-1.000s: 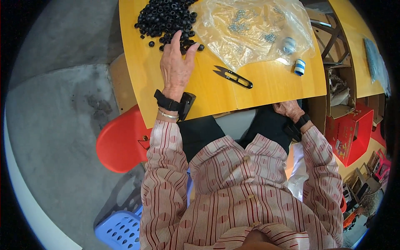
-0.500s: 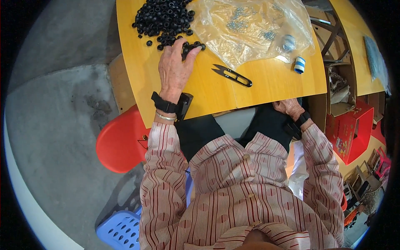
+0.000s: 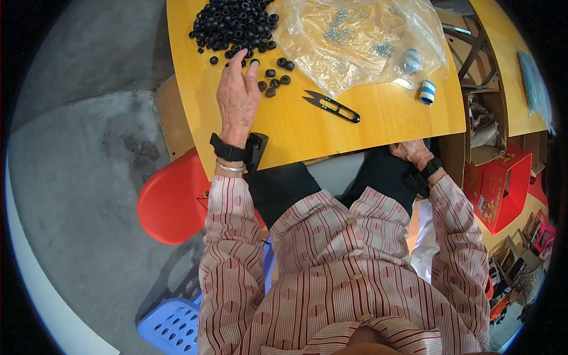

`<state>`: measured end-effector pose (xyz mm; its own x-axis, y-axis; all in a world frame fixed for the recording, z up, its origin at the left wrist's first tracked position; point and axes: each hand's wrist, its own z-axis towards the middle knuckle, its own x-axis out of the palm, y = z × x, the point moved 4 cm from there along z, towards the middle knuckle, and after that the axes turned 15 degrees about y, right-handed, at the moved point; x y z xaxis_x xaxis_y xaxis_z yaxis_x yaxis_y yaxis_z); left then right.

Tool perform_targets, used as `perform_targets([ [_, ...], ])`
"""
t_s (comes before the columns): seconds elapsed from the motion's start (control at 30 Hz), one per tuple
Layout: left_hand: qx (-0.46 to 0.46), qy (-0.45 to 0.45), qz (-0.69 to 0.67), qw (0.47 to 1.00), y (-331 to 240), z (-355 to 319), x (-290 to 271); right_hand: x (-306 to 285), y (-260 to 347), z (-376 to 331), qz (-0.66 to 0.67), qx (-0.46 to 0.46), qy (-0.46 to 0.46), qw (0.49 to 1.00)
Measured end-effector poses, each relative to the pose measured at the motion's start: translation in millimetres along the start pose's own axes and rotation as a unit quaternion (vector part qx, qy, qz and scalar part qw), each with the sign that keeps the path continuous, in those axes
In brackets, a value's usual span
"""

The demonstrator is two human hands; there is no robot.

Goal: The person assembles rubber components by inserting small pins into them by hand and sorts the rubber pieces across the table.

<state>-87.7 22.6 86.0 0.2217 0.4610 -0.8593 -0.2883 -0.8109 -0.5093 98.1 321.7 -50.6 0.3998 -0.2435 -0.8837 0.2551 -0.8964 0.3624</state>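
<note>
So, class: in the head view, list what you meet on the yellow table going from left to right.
Pile of black rubber rings → left hand → black thread snips → clear plastic bag of small metal parts → blue-and-white spool.

A crinkled clear plastic bag (image 3: 361, 41) is lying on the yellow table (image 3: 378, 118); right of the table, a red printed carton (image 3: 500, 186) is sitting low.

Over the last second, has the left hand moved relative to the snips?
Cannot tell any real shift. The left hand lies left of the snips as before, fingers at the edge of the black rings.
</note>
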Motion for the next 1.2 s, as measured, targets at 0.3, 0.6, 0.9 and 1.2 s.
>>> perform_targets([
  [0.3, 0.0, 0.006, 0.026, 1.0, 3.8, 4.3, 3.2, 5.6, -6.0, 0.7, -0.007, 0.004, 0.018, 1.0],
  [0.6, -0.009, 0.028, -0.077, 0.997, -0.6, -3.3, 2.3, 6.9, -5.7, 0.4, -0.01, -0.006, -0.013, 1.0],
  [0.9, 0.034, 0.047, 0.027, 0.998, 1.2, 13.0, -0.4, 6.5, -6.2, 0.0, -0.012, -0.002, 0.006, 1.0],
  [1.2, 0.05, 0.07, -0.048, 0.995, -0.6, 7.7, -1.1, 9.2, -6.3, -0.1, -0.022, 0.009, 0.012, 1.0],
])
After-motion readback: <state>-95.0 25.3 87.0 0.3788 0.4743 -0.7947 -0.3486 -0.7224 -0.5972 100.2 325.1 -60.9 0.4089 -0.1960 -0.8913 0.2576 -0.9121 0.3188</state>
